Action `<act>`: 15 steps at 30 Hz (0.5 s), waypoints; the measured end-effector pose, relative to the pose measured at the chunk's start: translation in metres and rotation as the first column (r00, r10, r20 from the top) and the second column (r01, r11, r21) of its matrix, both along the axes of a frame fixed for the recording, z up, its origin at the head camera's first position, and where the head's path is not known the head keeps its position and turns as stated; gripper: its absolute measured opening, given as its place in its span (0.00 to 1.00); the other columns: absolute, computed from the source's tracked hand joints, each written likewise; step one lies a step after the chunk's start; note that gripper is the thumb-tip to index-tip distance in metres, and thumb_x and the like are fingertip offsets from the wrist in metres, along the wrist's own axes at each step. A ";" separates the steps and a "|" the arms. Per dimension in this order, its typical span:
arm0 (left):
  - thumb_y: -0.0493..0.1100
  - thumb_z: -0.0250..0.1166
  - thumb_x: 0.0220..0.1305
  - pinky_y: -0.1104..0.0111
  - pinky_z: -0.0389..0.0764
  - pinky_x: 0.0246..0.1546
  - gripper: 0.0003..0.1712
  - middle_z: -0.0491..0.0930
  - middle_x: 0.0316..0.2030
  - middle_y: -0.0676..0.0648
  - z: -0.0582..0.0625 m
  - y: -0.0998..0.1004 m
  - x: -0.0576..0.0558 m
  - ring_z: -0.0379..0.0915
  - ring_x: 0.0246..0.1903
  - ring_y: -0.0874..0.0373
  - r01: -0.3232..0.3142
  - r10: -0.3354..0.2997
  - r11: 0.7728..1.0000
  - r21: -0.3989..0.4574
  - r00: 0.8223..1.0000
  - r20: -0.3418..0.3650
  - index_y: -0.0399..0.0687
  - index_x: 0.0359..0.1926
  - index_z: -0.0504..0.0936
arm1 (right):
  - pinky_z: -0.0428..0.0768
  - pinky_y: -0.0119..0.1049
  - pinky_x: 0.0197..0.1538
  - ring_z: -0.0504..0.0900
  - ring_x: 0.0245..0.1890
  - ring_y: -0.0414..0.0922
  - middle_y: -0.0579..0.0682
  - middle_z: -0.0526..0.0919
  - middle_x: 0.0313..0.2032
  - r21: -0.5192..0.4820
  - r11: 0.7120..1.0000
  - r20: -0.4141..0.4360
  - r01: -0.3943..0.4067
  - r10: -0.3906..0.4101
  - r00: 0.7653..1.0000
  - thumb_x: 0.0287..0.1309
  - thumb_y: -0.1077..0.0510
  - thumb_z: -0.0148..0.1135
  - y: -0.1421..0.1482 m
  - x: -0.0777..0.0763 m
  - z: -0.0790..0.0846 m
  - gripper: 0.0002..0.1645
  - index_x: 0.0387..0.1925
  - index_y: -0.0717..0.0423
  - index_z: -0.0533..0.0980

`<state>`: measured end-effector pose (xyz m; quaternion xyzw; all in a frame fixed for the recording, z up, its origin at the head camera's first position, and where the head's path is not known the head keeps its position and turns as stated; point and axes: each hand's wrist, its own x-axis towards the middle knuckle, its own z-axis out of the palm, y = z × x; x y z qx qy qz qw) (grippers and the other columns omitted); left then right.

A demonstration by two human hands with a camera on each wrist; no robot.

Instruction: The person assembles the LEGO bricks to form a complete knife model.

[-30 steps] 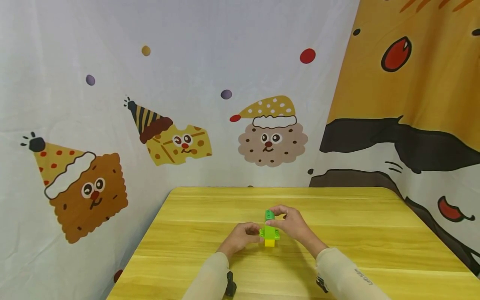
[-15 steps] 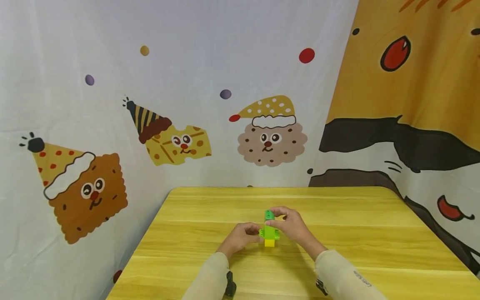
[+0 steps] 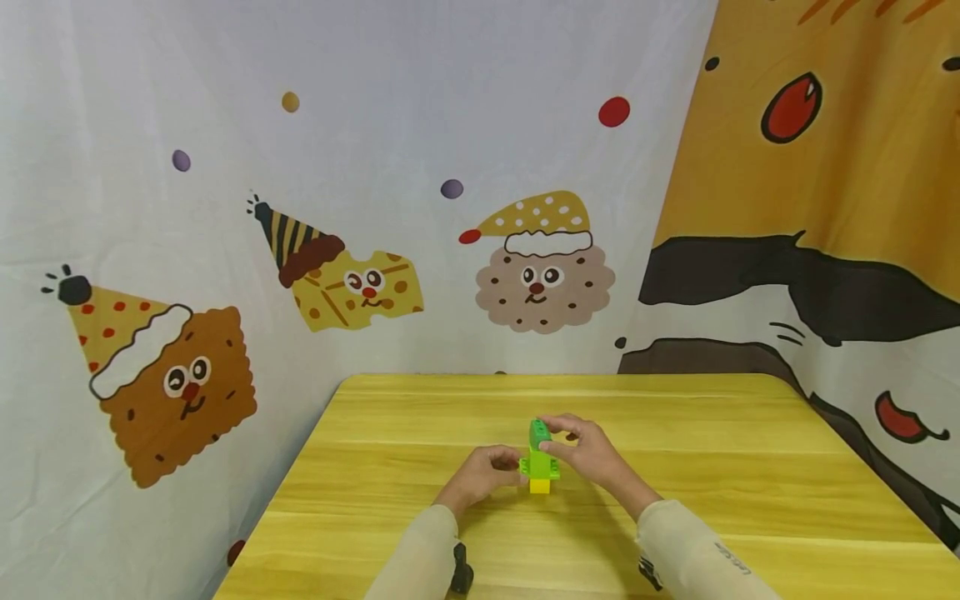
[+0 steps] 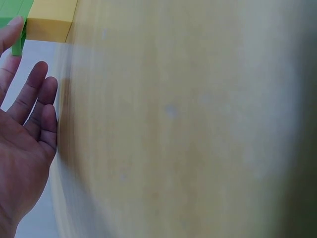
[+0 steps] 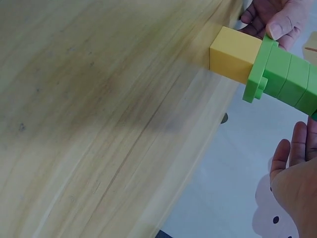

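Note:
A small tower of toy building bricks stands on the table. Its base is a yellow brick point(image 5: 233, 54), topped by a wide light green plate point(image 5: 258, 69) and light green bricks point(image 5: 286, 77). A darker green brick point(image 3: 539, 435) is at the top, looking slightly tilted in the head view. My left hand point(image 3: 480, 477) pinches the plate's left end between thumb and index finger, its other fingers loosely bent. My right hand point(image 3: 591, 452) holds the darker green brick between thumb and fingers from the right. In the right wrist view that brick is mostly cut off.
The wooden table point(image 3: 360, 533) stretches around the tower. Behind it hangs a white cloth point(image 3: 420, 108) printed with cartoon snacks. Dark wrist straps point(image 3: 461, 569) show under the sleeves.
The darker green brick has tipped and shows more of its front face. My right thumb has shifted slightly right. The left hand stays on the plate.

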<state>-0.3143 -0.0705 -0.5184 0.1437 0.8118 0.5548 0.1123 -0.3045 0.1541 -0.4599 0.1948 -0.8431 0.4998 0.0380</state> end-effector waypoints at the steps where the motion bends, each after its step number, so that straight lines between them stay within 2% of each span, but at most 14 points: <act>1: 0.47 0.74 0.59 0.51 0.76 0.49 0.20 0.80 0.46 0.50 0.000 0.000 0.000 0.75 0.47 0.52 -0.001 0.001 1.000 0.000 1.000 0.001 0.49 0.51 0.83 | 0.70 0.47 0.53 0.76 0.54 0.51 0.45 0.82 0.51 0.003 1.000 -0.001 -0.001 0.001 1.000 0.63 0.53 0.68 0.000 0.000 0.000 0.26 0.61 0.55 0.78; 5: 0.48 0.74 0.59 0.51 0.76 0.50 0.20 0.81 0.46 0.50 0.001 0.000 0.001 0.75 0.48 0.52 0.000 0.000 1.000 0.004 1.000 0.009 0.49 0.51 0.83 | 0.70 0.48 0.55 0.75 0.55 0.52 0.44 0.81 0.51 0.009 1.000 0.011 0.008 -0.008 1.000 0.62 0.53 0.69 -0.001 -0.001 0.000 0.26 0.61 0.54 0.78; 11: 0.48 0.75 0.58 0.51 0.76 0.50 0.21 0.81 0.47 0.50 0.002 -0.001 0.001 0.75 0.48 0.52 0.002 -0.002 1.000 0.002 1.000 0.013 0.50 0.52 0.83 | 0.70 0.47 0.54 0.76 0.52 0.46 0.42 0.82 0.49 0.021 1.000 0.013 0.015 -0.016 1.000 0.60 0.52 0.70 -0.003 -0.002 0.002 0.27 0.59 0.54 0.79; 15: 0.50 0.75 0.58 0.53 0.77 0.49 0.22 0.80 0.46 0.52 0.002 -0.001 0.000 0.75 0.48 0.54 0.005 -0.005 1.000 -0.012 1.000 0.015 0.51 0.53 0.83 | 0.70 0.48 0.54 0.76 0.52 0.48 0.43 0.82 0.49 0.018 1.000 0.012 0.022 -0.023 1.000 0.60 0.52 0.71 -0.003 -0.001 0.001 0.27 0.59 0.54 0.79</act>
